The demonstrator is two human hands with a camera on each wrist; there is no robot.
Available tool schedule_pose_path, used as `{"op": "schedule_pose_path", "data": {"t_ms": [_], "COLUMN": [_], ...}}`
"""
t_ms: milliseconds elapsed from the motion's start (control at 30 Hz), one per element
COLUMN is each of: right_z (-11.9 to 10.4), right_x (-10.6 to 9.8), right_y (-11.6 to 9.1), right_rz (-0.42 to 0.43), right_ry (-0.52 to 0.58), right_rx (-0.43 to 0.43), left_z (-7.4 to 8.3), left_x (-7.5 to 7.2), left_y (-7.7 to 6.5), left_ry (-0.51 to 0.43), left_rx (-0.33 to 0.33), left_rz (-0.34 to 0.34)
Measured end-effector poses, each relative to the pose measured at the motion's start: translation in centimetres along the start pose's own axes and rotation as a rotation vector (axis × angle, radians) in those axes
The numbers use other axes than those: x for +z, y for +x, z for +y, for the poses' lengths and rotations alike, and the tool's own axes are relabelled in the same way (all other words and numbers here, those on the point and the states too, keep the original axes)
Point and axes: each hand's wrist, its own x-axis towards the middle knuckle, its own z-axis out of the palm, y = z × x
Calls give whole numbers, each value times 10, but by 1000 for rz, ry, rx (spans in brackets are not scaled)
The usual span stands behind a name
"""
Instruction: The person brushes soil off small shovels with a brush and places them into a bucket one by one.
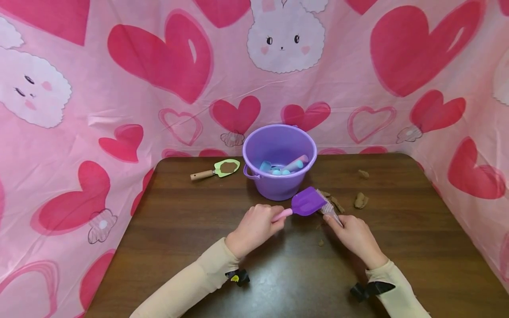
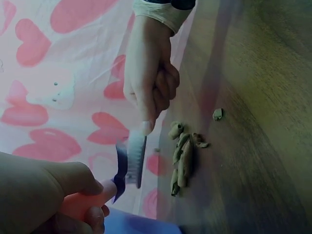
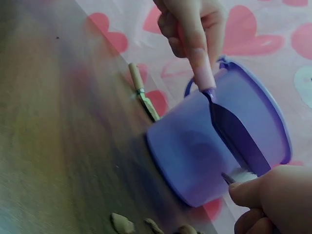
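My left hand (image 1: 256, 229) grips the pink handle of a small purple toy shovel (image 1: 307, 202), its blade pointing right. In my right hand (image 1: 355, 238) a small brush (image 1: 329, 208) with pale bristles is pinched between thumb and fingers. The bristles meet the front edge of the shovel blade in the head view. Both wrist views show shovel and brush raised above the table. Below them lie brown clay-like pieces (image 2: 184, 161), partly hidden by the tools in the head view. A purple bucket (image 1: 274, 187) stands just behind the shovel.
Several pink and blue items (image 1: 292, 167) lie inside the bucket. To its left is a green trowel (image 1: 227, 168) with a wooden handle and a brown patch on its blade. More brown lumps (image 1: 361, 200) are on the table's right side. Pink printed cloth (image 1: 222, 79) hangs around the table.
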Motion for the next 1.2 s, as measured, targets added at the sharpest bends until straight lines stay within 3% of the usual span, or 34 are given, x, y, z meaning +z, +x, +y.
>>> {"op": "schedule_pose_path", "data": {"t_ms": [267,633,833,967,1200], "right_z": [-13,-5,-1,-4,-9], "right_x": [12,-5,-9,-2,13], "right_y": [-4,2,4,4,2], "right_rz": [-82,4,22,-23,-108], "right_ry": [51,37,28,37,79], "right_rx": [-37,-5,10,3,-82], "left_z": [3,1,3,5,8], "left_x": [4,-1,-4,-4,-1], "left_y": [2,-1,-2,-2,-1], "left_ry": [-2,-17,6,6,-2], "left_rx": [11,-2,7,-3,-15], "left_rz": [25,-18,-2,10,16]}}
